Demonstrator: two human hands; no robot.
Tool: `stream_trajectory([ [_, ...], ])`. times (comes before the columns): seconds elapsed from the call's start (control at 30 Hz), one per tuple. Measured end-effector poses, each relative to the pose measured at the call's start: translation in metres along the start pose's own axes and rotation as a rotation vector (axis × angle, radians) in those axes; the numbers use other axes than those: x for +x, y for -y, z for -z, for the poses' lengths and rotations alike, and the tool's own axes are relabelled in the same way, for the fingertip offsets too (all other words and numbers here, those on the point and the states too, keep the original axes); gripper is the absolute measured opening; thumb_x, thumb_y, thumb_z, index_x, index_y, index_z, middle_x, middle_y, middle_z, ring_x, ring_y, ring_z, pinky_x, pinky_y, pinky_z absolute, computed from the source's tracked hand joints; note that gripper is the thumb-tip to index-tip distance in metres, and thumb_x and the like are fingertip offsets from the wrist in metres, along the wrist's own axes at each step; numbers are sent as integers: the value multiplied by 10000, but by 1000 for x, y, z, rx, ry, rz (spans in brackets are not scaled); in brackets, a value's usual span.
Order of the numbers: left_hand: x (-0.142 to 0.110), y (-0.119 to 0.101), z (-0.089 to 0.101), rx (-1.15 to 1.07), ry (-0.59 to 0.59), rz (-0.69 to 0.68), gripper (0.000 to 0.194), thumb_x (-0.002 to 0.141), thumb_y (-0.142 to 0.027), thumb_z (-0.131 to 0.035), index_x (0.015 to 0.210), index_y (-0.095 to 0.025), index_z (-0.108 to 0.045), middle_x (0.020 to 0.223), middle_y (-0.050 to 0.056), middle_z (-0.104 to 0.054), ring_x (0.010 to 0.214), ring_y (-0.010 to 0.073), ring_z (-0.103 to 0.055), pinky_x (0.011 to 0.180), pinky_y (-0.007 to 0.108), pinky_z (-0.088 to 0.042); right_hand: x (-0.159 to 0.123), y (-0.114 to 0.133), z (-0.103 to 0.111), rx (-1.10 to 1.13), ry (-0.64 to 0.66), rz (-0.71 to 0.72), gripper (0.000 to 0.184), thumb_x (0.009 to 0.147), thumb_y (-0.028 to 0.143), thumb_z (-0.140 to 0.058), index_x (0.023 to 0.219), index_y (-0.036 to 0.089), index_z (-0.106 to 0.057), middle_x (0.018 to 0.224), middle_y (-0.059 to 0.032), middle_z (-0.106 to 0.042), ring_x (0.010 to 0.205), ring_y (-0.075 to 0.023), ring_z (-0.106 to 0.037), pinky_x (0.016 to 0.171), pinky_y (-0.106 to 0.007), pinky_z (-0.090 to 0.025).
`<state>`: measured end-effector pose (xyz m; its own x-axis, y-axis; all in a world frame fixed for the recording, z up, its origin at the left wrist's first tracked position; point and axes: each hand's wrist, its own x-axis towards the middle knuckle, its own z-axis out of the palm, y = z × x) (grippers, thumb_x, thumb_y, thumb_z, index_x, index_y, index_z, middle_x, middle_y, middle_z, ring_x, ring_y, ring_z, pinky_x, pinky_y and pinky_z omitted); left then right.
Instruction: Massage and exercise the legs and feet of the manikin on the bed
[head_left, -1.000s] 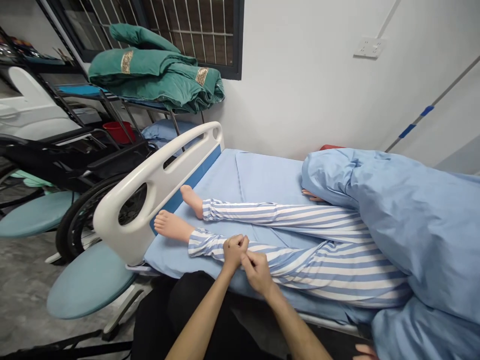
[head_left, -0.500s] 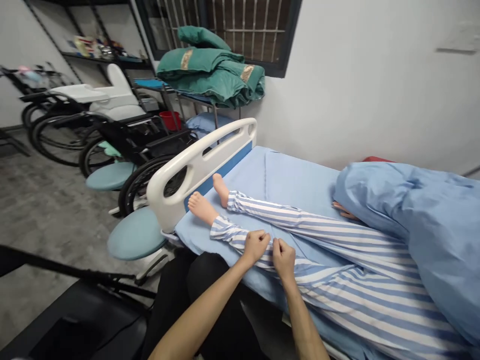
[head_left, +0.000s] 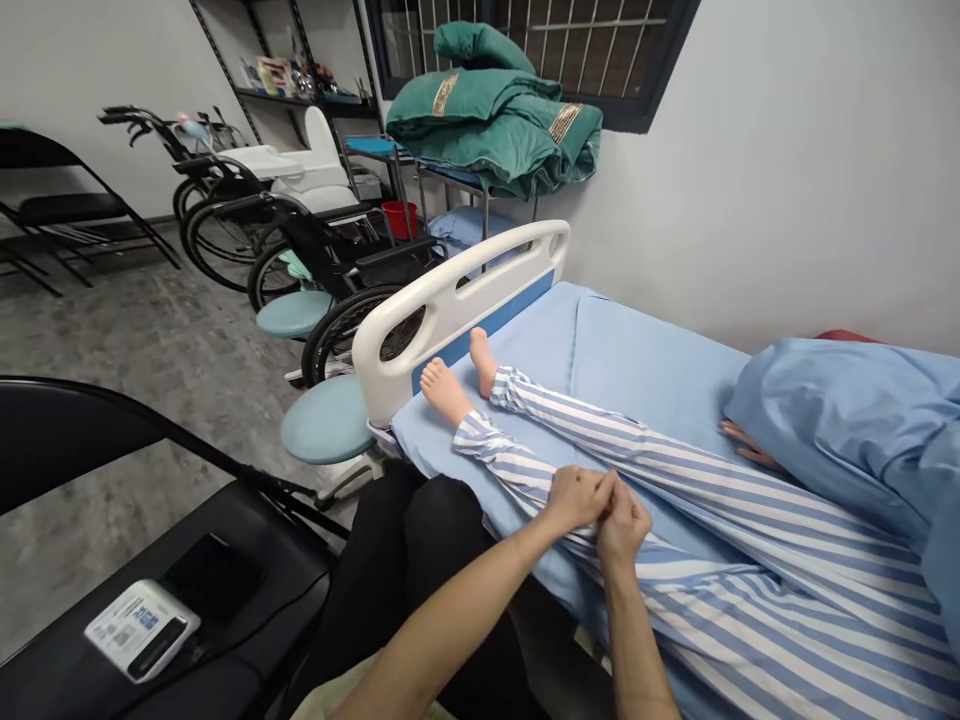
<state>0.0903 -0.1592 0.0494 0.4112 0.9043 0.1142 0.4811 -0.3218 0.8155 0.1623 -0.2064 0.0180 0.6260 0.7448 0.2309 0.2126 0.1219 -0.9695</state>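
My left hand [head_left: 580, 497] is closed, knuckles up, over the lower leg of a figure lying on the bed. Beside it my right hand [head_left: 624, 522] is curled shut too, wrist turned, its fingertips meeting the left hand's thumb side. Nothing shows in either hand, though the space between them is partly hidden. Both hands are at the nearer leg of the blue-and-white striped trousers [head_left: 712, 475]. The nearer bare foot [head_left: 447, 393], smooth and manikin-like, and the farther foot [head_left: 484, 362] point toward the footboard [head_left: 480, 280]. Part of another hand [head_left: 750, 446] shows under a blue quilt [head_left: 847, 420].
A black chair [head_left: 247, 560] stands at my left, holding a white box-shaped device [head_left: 142, 630]. Round stools [head_left: 328, 420] and a wheelchair [head_left: 337, 260] are past the footboard. Green folded quilts [head_left: 502, 125] lie on a rack below the window.
My fists, apart half a second ago, have come together, and the right wrist has turned. The view has swung left, bringing in more of the chair and the device on it.
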Motion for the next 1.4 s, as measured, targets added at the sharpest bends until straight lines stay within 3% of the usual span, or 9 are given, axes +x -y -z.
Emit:
stream_trajectory([
  [0.1, -6, 7, -7, 117, 15, 20, 499, 949, -400, -342, 702, -192, -721, 749, 103, -726, 711, 191, -614, 680, 303, -384, 2, 1, -1, 52, 0, -56, 455, 808, 575, -541, 571, 203, -428, 517, 54, -384, 505, -96, -352, 476, -241, -337],
  [0.23, -3, 5, -4, 154, 54, 19, 491, 950, -396, -350, 751, -213, -759, 796, 97, -747, 742, 194, -646, 668, 295, -379, 13, 19, 11, 34, 153, -133, 488, 791, 582, -574, 535, 208, -393, 489, 64, -338, 479, -89, -318, 470, -247, -301],
  [0.37, -2, 5, -4, 131, 23, 24, 493, 944, -417, -373, 704, -221, -756, 748, 84, -739, 721, 187, -645, 645, 287, -349, 27, 62, 45, -159, 270, 9, 513, 832, 529, -577, 498, 210, -356, 485, 55, -320, 485, -89, -293, 486, -262, -263],
  [0.47, -2, 8, -7, 116, 11, 16, 495, 943, -398, -384, 645, -213, -734, 688, 71, -720, 673, 168, -625, 623, 283, -317, 32, 84, 68, -242, 211, 85, 501, 860, 507, -556, 510, 210, -355, 495, 54, -315, 489, -93, -294, 492, -267, -254],
  [0.77, -3, 9, -11, 189, 23, -13, 355, 850, -330, -485, 557, -216, -651, 601, 16, -663, 654, 150, -584, 603, 268, -298, 21, 9, 90, -308, 187, -39, 513, 839, 540, -560, 513, 214, -334, 498, 65, -298, 501, -91, -293, 506, -258, -263],
  [0.97, 3, -2, -3, 98, 89, 60, 352, 815, -315, -500, 486, -190, -524, 514, -16, -539, 562, 113, -458, 562, 256, -277, 21, 13, 90, -297, 173, -50, 492, 842, 497, -563, 508, 209, -343, 494, 61, -305, 499, -89, -294, 505, -260, -255],
  [1.17, 10, -60, 11, -160, 107, -53, 381, 790, -294, -517, 464, -172, -363, 478, -56, -317, 542, 77, -329, 561, 225, -268, 21, 11, 90, -285, 148, -43, 457, 842, 459, -554, 512, 204, -367, 493, 59, -310, 503, -89, -290, 501, -262, -241],
  [1.27, 10, -79, 1, -277, 66, -121, 410, 815, -326, -506, 469, -171, -350, 491, -56, -307, 559, 71, -350, 574, 207, -291, 22, 6, 91, -236, 118, -47, 448, 842, 439, -546, 513, 207, -349, 492, 61, -306, 503, -85, -273, 491, -259, -223],
  [1.4, 7, -65, -27, -189, 103, -57, 418, 859, -323, -480, 470, -172, -459, 484, -38, -443, 562, 83, -437, 600, 209, -338, 23, 3, 91, -158, 59, -54, 465, 841, 446, -550, 509, 213, -322, 491, 69, -288, 499, -80, -258, 479, -252, -219],
])
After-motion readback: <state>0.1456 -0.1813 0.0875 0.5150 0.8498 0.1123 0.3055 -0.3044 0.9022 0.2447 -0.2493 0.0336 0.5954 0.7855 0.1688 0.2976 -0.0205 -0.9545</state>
